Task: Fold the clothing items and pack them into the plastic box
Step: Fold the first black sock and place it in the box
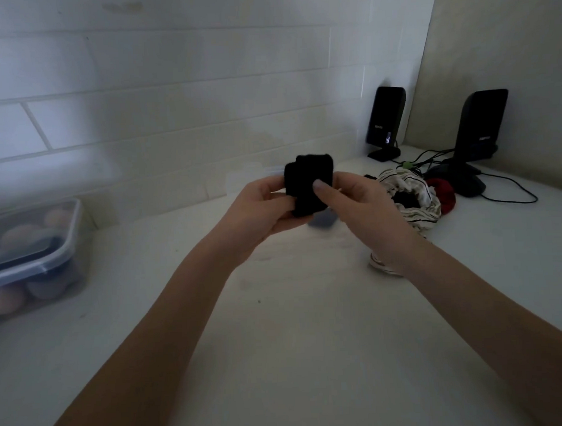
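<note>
A small black folded cloth item is held up above the white table, in the middle of the view. My left hand grips its left side from below, and my right hand pinches its right side with the thumb laid across the front. A clear plastic box with a lid stands at the left edge of the table, with rolled items in several colours inside. To the right of my hands lies a heap of striped white cloth, with a red piece behind it.
Two black speakers stand at the back right with cables trailing over the table. A small blue-grey thing lies just below the held cloth. A white tiled wall closes the back.
</note>
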Demonstrator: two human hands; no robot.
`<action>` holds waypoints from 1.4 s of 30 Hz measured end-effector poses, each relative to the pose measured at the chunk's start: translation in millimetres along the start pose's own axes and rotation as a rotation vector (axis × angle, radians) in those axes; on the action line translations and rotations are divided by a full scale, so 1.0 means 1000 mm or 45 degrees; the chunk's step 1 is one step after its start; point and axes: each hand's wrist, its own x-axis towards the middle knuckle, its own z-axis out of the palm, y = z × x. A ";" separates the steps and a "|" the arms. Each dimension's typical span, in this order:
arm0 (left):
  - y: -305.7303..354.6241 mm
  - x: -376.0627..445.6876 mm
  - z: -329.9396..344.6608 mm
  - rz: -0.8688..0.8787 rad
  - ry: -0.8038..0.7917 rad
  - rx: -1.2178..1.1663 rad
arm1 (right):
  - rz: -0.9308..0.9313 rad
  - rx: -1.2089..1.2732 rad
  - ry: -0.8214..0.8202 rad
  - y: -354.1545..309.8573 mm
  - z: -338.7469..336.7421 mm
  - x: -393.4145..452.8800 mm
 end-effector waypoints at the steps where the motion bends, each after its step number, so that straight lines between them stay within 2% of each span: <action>1: 0.000 0.000 0.000 0.000 0.015 0.008 | 0.033 -0.005 -0.003 0.001 -0.001 0.001; 6: 0.000 0.001 0.000 -0.011 0.035 0.009 | 0.096 -0.081 -0.080 -0.002 -0.002 -0.002; 17: 0.003 -0.003 0.002 -0.042 -0.077 0.082 | 0.081 0.003 -0.068 -0.007 -0.002 -0.004; 21: 0.007 -0.003 0.002 -0.090 -0.120 0.057 | 0.128 0.041 0.007 -0.003 -0.002 0.000; 25: 0.006 -0.006 0.002 0.050 -0.115 0.289 | 0.226 0.200 0.007 -0.001 -0.004 0.000; 27: 0.004 -0.006 0.002 0.016 -0.139 0.311 | 0.230 0.283 -0.017 -0.005 -0.007 0.000; 31: 0.002 -0.005 0.002 -0.047 -0.192 0.360 | 0.105 0.123 -0.088 -0.008 -0.011 0.000; 34: 0.002 -0.005 0.005 -0.087 -0.247 0.343 | 0.135 0.094 -0.069 -0.005 -0.012 0.003; 38: 0.002 -0.005 0.004 -0.093 -0.251 0.370 | 0.189 0.137 -0.162 -0.003 -0.014 0.003; 42: 0.003 -0.007 0.005 -0.054 -0.160 0.422 | 0.162 0.190 -0.111 -0.002 -0.015 0.003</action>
